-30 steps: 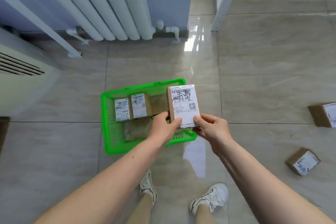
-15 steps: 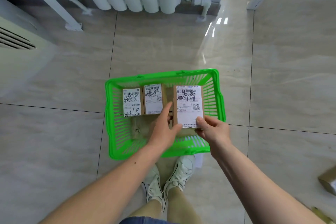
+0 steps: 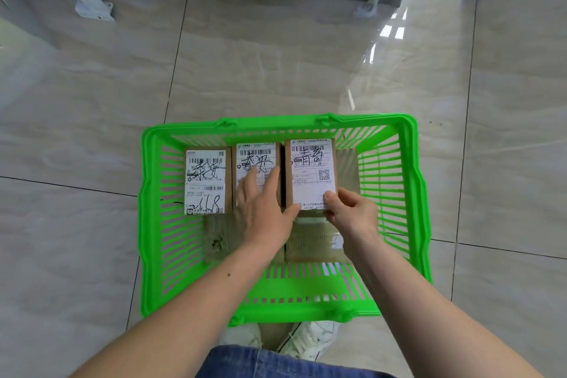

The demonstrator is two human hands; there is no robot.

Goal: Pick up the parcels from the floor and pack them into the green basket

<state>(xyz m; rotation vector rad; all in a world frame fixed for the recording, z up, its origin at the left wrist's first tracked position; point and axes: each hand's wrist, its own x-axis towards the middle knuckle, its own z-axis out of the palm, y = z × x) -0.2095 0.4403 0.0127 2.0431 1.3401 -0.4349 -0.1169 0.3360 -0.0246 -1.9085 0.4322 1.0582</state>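
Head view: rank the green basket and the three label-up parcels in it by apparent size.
1. green basket
2. right parcel, held by the right hand
3. left parcel and middle parcel: too alike; left hand covers the middle one.

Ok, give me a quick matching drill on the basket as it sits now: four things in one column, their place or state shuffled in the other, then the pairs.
Things
1. left hand
2. right hand
3. left parcel
4. green basket

States
A. on the tiled floor
B. untouched, label up, by the basket's left wall
C. pinches the right parcel's near edge
D. fingers flat on the middle parcel

Pairs: 1-D, 2-C, 3-B, 4-A
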